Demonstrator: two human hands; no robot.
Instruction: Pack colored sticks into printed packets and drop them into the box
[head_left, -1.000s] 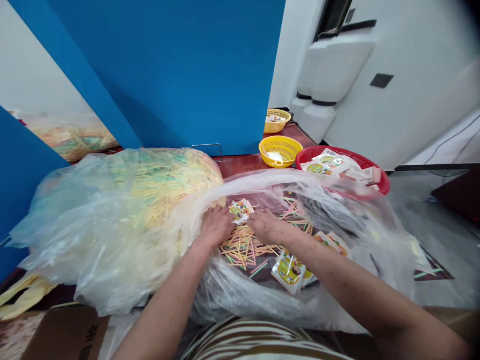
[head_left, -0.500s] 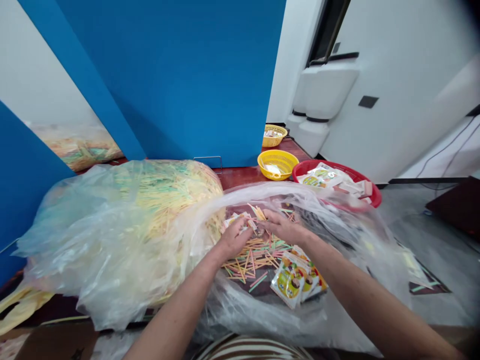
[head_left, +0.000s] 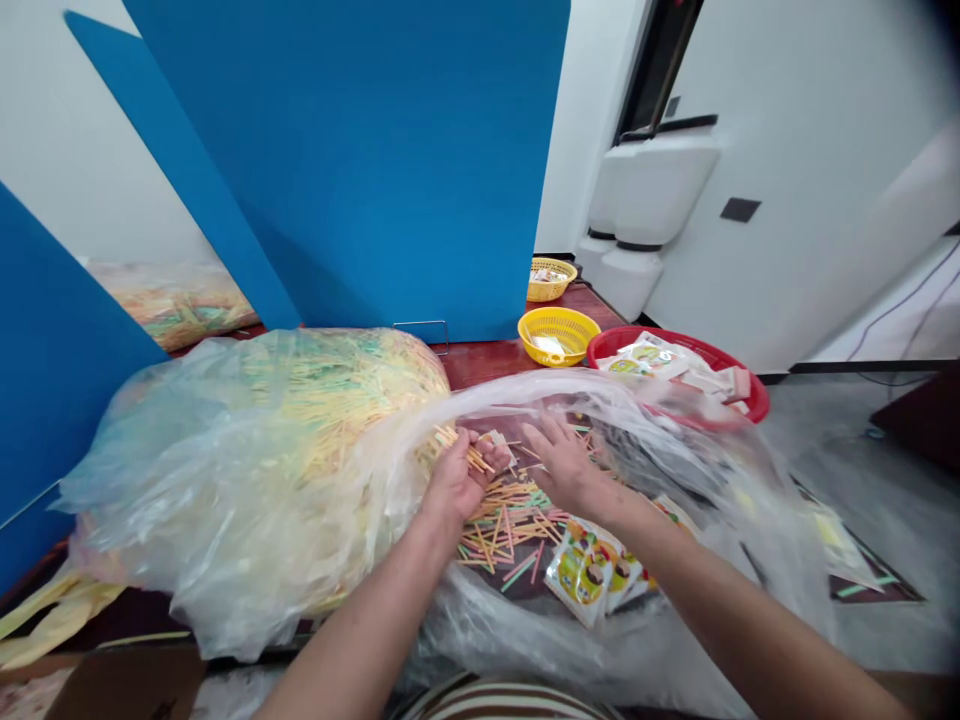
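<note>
My left hand (head_left: 459,478) is turned partly palm up, its fingers curled round a small bunch of thin pale-orange sticks (head_left: 478,460). To its right, my right hand (head_left: 564,465) is spread palm down with nothing visible in it, close above the loose sticks. Below both hands lies a scattered heap of pink, orange and green sticks (head_left: 510,520) on the dark table. A small printed packet (head_left: 498,445) sits just beyond my left fingers, partly hidden. Several printed sachets (head_left: 583,570) overlap near my right forearm.
A big clear plastic bag (head_left: 247,480) full of sticks fills the left; its loose film spreads round the heap. Behind are a yellow basket (head_left: 559,336), another yellow basket (head_left: 550,279), and a red basket (head_left: 679,345) of packets. A blue panel (head_left: 405,170) stands at the back.
My left hand has turned palm up and now has the bunch of sticks, which was by my right fingers before. My right hand has opened and spread its fingers.
</note>
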